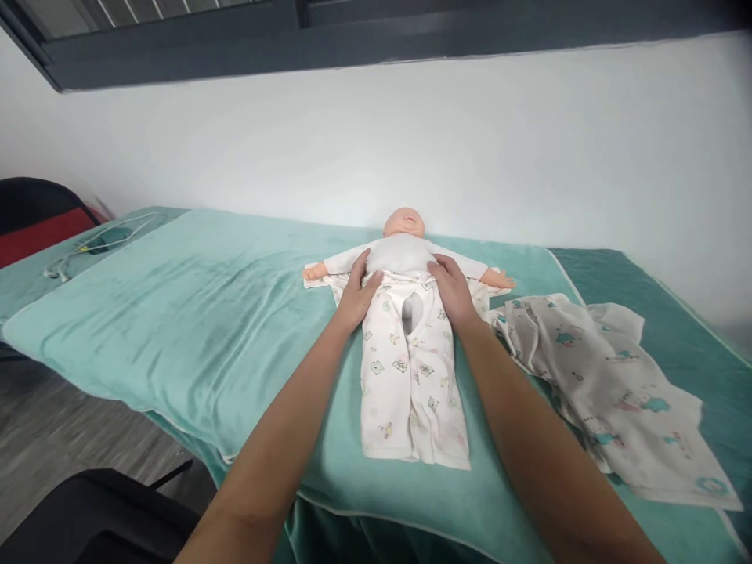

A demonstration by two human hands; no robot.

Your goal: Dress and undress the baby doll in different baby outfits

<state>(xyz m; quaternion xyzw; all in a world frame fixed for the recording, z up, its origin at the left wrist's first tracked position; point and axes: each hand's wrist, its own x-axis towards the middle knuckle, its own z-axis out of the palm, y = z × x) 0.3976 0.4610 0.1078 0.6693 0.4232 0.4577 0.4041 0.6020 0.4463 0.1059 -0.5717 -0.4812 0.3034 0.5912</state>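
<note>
On a mint-green plush blanket lies a pale plastic baby doll, face up. Its long axis runs away from the person, with the head toward the white wall, the legs toward the blanket's near edge and the arms spread to either side. The doll wears white cotton trousers with small animal prints, whose legs lie flat and straight.

The left hand rests on the doll's waist with fingers stretched out flat, grasping nothing. The right hand sits on the other side of the waist, fingers bent over the waistband; whether it pinches the cloth cannot be told.

Right of the doll lies a crumpled white printed cloth. Far to its left, a white cable lies on the blanket.
</note>
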